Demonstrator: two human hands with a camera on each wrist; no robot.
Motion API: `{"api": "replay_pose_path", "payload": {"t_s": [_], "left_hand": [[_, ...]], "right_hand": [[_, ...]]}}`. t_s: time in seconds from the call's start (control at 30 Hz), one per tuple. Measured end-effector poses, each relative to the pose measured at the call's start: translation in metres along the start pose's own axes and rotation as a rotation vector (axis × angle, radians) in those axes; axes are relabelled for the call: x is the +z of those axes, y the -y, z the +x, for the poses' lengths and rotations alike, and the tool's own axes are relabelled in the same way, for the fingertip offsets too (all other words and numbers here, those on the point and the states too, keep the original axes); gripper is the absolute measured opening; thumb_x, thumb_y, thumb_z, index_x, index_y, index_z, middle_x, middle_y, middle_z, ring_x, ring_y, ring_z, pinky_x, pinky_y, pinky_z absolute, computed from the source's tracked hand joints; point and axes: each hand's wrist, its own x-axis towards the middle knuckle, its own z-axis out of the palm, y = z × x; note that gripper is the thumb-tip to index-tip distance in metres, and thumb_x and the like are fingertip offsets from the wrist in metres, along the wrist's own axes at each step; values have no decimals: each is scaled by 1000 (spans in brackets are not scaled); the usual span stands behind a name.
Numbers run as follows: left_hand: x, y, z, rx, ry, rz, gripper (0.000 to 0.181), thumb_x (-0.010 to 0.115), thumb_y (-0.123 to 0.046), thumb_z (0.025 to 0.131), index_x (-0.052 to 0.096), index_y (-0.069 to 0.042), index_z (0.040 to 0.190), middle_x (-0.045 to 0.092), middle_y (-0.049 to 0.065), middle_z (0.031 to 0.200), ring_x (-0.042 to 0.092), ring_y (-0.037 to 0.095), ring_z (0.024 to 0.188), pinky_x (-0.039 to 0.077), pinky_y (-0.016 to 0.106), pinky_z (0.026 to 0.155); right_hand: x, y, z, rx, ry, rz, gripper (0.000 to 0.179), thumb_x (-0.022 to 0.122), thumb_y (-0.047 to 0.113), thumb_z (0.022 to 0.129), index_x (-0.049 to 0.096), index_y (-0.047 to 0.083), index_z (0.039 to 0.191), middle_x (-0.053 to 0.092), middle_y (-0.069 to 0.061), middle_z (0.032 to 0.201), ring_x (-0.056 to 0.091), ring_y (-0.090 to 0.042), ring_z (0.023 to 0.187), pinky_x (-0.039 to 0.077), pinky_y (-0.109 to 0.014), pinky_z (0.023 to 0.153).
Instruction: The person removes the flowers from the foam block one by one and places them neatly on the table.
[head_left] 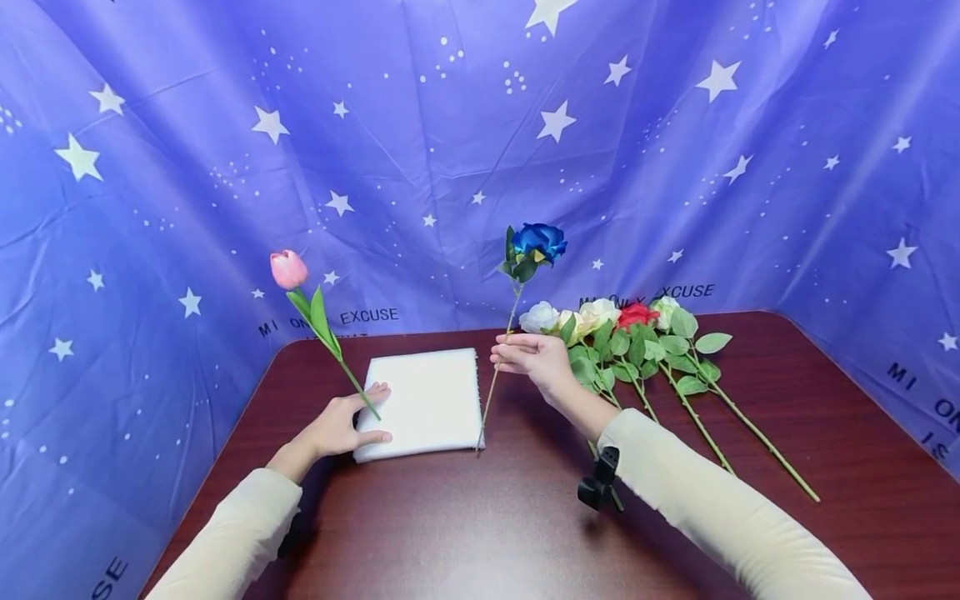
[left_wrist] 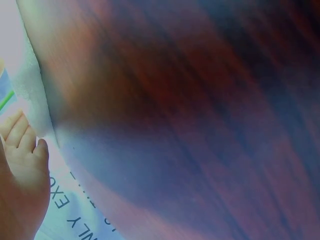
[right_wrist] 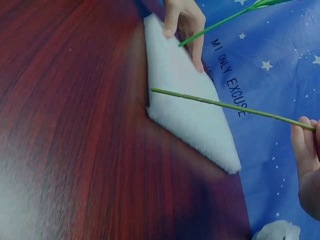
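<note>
A pink tulip stands tilted to the left, its green stem stuck in the left part of a white foam block. Around that stem, with thumb and fingers spread, my left hand rests on the block's left side. My right hand pinches the thorny stem of a blue rose between thumb and fingertips. The rose points upward; its bare stem end appears near the block's near right corner. Whether that end touches the block, I cannot tell. The left wrist view shows the left hand's fingers beside the block.
Several more roses, among them a red one and a white one, lie at the right on the dark red wooden table. A blue cloth with stars hangs behind. A black strap device sits at the right wrist.
</note>
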Motion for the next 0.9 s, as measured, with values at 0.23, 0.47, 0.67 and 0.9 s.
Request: {"api": "replay_pose_path", "payload": {"t_s": [0.23,0.47,0.67,0.9], "left_hand": [[0,1,2,52,-47,11,72,81,-41,71,59,-7,131,57,14,138,53,33,128,46,49,102],[0,3,3,54,-43,6,72,80,-41,72,59,-7,132,57,12,139,52,32,129,44,50,103],[-2,4,0,22,-10,14,72,81,-39,72,58,-8,134,55,12,140,51,31,131,44,50,105],[0,3,0,3,14,-6,74,80,-41,73,55,-9,136,54,11,142,49,32,133,42,51,107]], "right_hand": [[-12,1,-7,29,35,-58,38,60,-9,87,50,-25,121,75,2,77,73,-9,71,61,-28,72],[-25,-2,-13,73,75,-102,39,60,-8,88,50,-25,122,76,-5,81,73,-11,72,61,-29,72],[-34,-5,-18,127,108,-133,40,59,-8,88,48,-26,123,76,-7,82,73,-11,72,61,-31,74],[-49,-6,-25,180,153,-202,39,60,-8,88,50,-26,120,76,-9,85,73,-14,74,61,-34,75]]}}
